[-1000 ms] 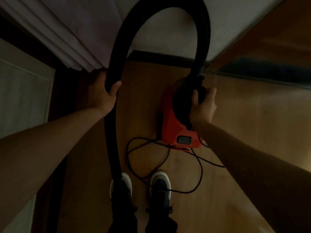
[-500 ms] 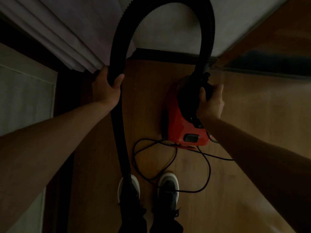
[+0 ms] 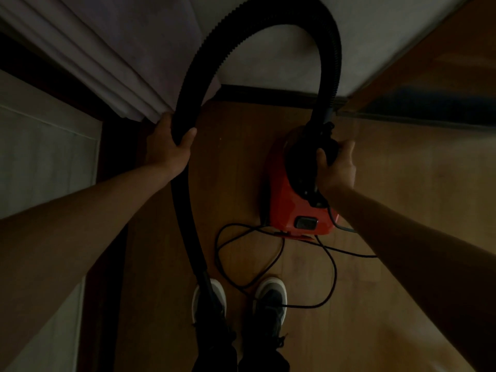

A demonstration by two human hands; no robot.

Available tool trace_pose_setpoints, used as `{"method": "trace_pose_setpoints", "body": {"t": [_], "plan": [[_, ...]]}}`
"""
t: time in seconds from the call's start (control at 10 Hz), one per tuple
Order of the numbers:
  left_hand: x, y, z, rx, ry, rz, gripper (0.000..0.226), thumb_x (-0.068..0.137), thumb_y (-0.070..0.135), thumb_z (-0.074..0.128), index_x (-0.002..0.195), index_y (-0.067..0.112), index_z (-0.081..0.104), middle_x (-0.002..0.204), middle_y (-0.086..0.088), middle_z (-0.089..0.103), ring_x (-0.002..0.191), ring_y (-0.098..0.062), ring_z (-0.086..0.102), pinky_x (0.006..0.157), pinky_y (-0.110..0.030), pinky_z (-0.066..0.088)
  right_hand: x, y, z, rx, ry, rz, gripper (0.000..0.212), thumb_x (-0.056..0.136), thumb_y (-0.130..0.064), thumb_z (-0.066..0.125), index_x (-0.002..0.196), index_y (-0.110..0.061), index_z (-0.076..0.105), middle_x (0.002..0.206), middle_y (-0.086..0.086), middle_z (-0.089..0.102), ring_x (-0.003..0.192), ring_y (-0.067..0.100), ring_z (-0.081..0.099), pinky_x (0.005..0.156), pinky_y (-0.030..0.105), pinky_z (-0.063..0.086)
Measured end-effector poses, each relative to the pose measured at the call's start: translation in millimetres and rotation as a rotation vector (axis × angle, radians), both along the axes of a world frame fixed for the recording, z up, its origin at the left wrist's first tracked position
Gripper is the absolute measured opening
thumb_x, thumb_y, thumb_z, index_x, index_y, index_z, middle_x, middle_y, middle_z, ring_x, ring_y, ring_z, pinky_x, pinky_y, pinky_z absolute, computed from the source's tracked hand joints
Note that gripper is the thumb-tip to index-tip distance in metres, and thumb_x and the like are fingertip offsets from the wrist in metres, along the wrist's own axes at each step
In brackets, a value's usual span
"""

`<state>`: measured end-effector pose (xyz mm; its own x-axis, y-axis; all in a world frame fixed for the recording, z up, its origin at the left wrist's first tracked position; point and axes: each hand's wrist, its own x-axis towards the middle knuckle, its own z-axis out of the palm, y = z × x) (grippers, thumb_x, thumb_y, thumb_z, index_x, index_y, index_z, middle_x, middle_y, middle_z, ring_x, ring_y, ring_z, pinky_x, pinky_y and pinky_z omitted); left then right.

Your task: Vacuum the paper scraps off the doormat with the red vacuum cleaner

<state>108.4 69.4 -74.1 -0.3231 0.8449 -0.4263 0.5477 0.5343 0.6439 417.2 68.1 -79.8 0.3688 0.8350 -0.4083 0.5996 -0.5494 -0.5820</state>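
Red vacuum cleaner (image 3: 292, 208) sits on the wood floor (image 3: 402, 200), barely shifted over the last second, right hand (image 3: 336, 167) clamped on its handle, left hand (image 3: 167, 149) gripping the black hose (image 3: 271, 25); no doormat in view, so cleaning hasn't begun.

The scene is very dim and underexposed. The wooden floor (image 3: 402, 183) at the right catches a faint warm light, while the black hose (image 3: 185, 210) and the left side sink into shadow. Detail is soft and slightly blurred; wide-angle distortion bends lines near the edges.
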Motion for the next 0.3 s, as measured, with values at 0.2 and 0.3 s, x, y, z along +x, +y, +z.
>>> {"method": "trace_pose_setpoints", "body": {"t": [0.2,0.3], "plan": [[-4,4,34,-0.158,0.028,-0.088,0.072,0.099,0.045,0.052,0.156,0.024,0.014,0.152,-0.008,0.039,0.135,-0.028,0.043,0.113,-0.042,0.038,10,18,42,-0.288,-0.191,0.33,0.057,0.092,-0.032,0.062,0.136,-0.009,0.035,0.134,0.018,0.047,0.112,0.038,0.056,0.074,0.038,0.05],[-4,11,63,-0.131,0.062,-0.173,0.073,0.096,0.046,0.056,0.154,0.023,0.017,0.15,-0.01,0.041,0.132,-0.029,0.045,0.11,-0.047,0.041,8,32,75,-0.304,-0.219,0.48,0.073,0.086,-0.035,0.069,0.144,-0.013,0.03,0.141,0.019,0.039,0.124,0.041,0.047,0.095,0.05,0.049]]}}
